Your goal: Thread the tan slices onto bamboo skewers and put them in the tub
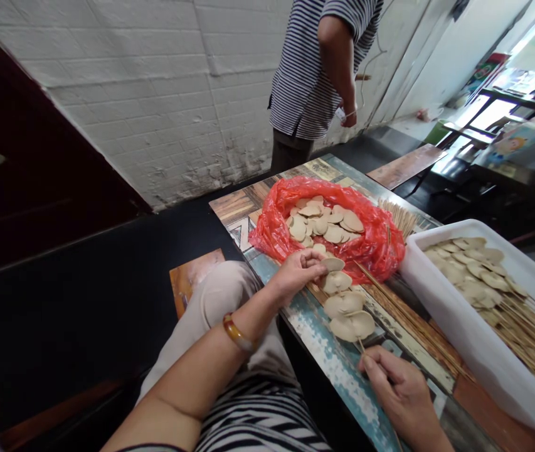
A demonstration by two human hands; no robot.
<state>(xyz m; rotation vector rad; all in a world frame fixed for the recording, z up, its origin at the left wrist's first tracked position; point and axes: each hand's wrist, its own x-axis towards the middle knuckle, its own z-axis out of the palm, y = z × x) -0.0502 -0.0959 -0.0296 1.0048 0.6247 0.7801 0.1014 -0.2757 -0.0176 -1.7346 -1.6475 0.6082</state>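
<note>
Between my hands runs a thin wooden skewer [361,345] threaded with several flat, pale beige round slices [352,325]. My right hand [401,389] pinches the skewer's bare lower part. At the far end of the row, my left hand [298,273] has its thumb and fingers closed on a single slice [333,264]; whether the skewer pierces this slice I cannot tell. Just beyond the left hand lies an open red plastic bag [274,216] filled with loose slices [317,220] of the same kind.
A white plastic tub [436,301] at the right holds filled skewers. Bare skewers [418,329] lie along the patterned table [312,326], and a bundle of sticks [397,216] sits behind the bag. A person [317,75] in a striped shirt stands past the table, near a bench [406,166].
</note>
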